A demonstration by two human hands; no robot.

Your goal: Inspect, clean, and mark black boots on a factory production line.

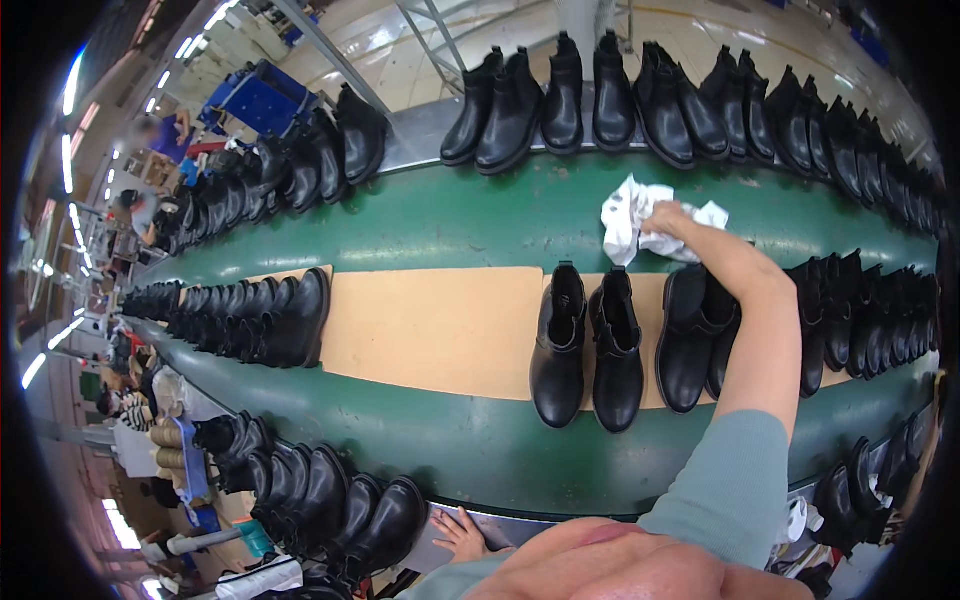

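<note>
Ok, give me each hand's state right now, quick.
Left hand: open, fingers spread, holding nothing.
Right hand: closed, its grip on a crumpled white cloth.

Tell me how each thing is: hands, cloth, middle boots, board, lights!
White cloth: crumpled, held.
Right hand: closed on the cloth.
Left hand: open, spread out.
Middle pair of black boots: upright, tops open.
Tan board: lying flat.
Ceiling lights: on.
</note>
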